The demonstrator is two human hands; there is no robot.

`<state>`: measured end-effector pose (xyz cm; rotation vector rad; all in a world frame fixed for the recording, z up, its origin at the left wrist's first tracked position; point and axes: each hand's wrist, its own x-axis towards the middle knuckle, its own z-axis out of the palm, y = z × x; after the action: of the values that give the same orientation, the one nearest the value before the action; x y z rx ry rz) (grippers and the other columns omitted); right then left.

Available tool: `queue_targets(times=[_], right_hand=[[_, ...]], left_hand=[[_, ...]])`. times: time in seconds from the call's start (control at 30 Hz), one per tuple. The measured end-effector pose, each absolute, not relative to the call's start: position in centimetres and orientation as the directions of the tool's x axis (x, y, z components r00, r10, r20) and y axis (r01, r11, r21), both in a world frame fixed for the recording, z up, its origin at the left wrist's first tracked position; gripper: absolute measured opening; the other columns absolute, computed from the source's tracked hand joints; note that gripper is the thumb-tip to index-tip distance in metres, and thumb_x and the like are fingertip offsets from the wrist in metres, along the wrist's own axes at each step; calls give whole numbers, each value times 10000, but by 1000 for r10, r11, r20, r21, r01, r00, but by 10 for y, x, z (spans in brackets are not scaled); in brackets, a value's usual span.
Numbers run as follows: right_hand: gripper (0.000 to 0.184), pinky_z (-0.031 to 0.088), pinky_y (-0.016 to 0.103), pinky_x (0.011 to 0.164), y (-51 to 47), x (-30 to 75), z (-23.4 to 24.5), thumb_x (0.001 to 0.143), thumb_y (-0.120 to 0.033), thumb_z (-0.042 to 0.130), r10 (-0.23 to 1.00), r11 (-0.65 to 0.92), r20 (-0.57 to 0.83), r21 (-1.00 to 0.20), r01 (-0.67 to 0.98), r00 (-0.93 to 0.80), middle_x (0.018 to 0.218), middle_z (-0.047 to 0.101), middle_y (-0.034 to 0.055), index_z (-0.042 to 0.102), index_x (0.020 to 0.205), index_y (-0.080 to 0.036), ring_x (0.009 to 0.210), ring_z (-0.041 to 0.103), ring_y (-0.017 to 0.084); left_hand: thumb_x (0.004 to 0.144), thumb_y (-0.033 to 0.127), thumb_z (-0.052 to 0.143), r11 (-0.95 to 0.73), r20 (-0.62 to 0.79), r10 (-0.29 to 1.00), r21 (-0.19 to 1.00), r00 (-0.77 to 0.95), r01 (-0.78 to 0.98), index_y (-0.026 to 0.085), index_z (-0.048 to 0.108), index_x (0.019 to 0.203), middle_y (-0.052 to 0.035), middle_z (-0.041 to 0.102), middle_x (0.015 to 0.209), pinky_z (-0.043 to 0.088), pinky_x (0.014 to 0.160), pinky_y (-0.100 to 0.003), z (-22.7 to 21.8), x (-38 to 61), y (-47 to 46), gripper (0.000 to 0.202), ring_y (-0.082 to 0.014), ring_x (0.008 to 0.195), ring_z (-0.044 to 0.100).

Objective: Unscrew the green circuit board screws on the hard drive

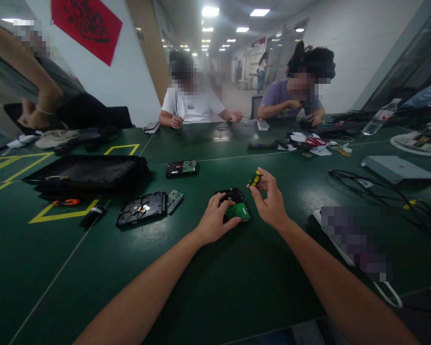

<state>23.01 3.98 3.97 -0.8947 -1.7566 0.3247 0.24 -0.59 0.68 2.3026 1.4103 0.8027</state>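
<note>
while my left hand lies over the near left edge of the hard drive, fingers curled down onto it and pinning it to the green table, my right hand is raised just beside the drive on its right. the drive sits flat in front of me, roughly midway between my two forearms, with its green circuit board facing up at the near end. my right thumb and fingertips are pinched around a small yellow-and-black screwdriver, i think by its handle. its tip is too small and blurred to make out, so i cannot say whether it touches the drive. off to my left lies an opened drive with its platter showing, a loose board just beside it, and farther back another drive. a black tray stands left of those. across the table two people sit, one in a white shirt, one in a purple shirt. a tangle of black cables and a grey box lie to my right.
</note>
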Motion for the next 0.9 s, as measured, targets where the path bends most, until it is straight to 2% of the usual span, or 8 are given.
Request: queue_targets(times=[0.23, 0.43, 0.53, 0.6, 0.7, 0.77, 0.9], right_hand=[[580, 620, 455, 939, 38, 229, 44, 1007, -357, 642, 715, 671, 688, -623, 402, -126, 1279, 670, 90, 432, 1546, -325, 1002, 729, 228], [465, 577, 439, 983, 38, 236, 51, 1057, -376, 549, 731, 648, 672, -627, 433, -121, 1256, 689, 68, 487, 1516, -334, 1046, 704, 220], [427, 582, 424, 927, 37, 238, 53, 1063, -402, 536, 742, 634, 660, -634, 443, -116, 1197, 704, 61, 522, 1484, -336, 953, 704, 208], [423, 600, 381, 795, 36, 238, 54, 1069, -430, 518, 772, 620, 622, -691, 371, -132, 1164, 711, 54, 504, 1484, -348, 814, 697, 177], [421, 556, 300, 577, 35, 236, 54, 1073, -480, 490, 821, 570, 543, -792, 217, -177, 1235, 706, 60, 459, 1480, -374, 669, 678, 132], [410, 538, 277, 538, 35, 235, 55, 1068, -499, 495, 839, 537, 510, -833, 137, -190, 1258, 701, 62, 454, 1456, -375, 649, 687, 120], [444, 547, 264, 550, 36, 233, 55, 1036, -494, 574, 860, 491, 477, -870, 41, -181, 1133, 695, 29, 450, 1444, -369, 631, 682, 109]], left_hand=[[924, 507, 729, -459, 289, 888, 532, 357, 711, 264, 595, 1379, -135, 370, 1612, 319, 1240, -611, 6, 2, -5, 533, -388, 1553, 258], [929, 506, 727, -467, 294, 884, 530, 362, 708, 270, 583, 1382, -131, 368, 1612, 328, 1231, -619, 6, 2, -6, 530, -387, 1546, 269], [934, 496, 724, -470, 296, 883, 530, 365, 706, 254, 589, 1373, -141, 370, 1607, 325, 1237, -603, 7, 3, -6, 519, -384, 1545, 272], [933, 497, 724, -474, 302, 880, 528, 366, 704, 249, 593, 1368, -144, 374, 1602, 323, 1239, -600, 7, 3, -6, 518, -383, 1544, 273], [933, 498, 723, -480, 312, 877, 521, 366, 705, 251, 594, 1367, -143, 379, 1598, 327, 1234, -606, 5, 2, -6, 516, -385, 1541, 278], [934, 496, 724, -482, 317, 875, 519, 365, 706, 250, 596, 1365, -143, 377, 1597, 325, 1234, -608, 4, 2, -5, 513, -386, 1540, 277], [931, 489, 730, -482, 318, 875, 519, 364, 706, 261, 594, 1369, -135, 374, 1600, 321, 1235, -617, 3, 2, -5, 513, -386, 1540, 276]])
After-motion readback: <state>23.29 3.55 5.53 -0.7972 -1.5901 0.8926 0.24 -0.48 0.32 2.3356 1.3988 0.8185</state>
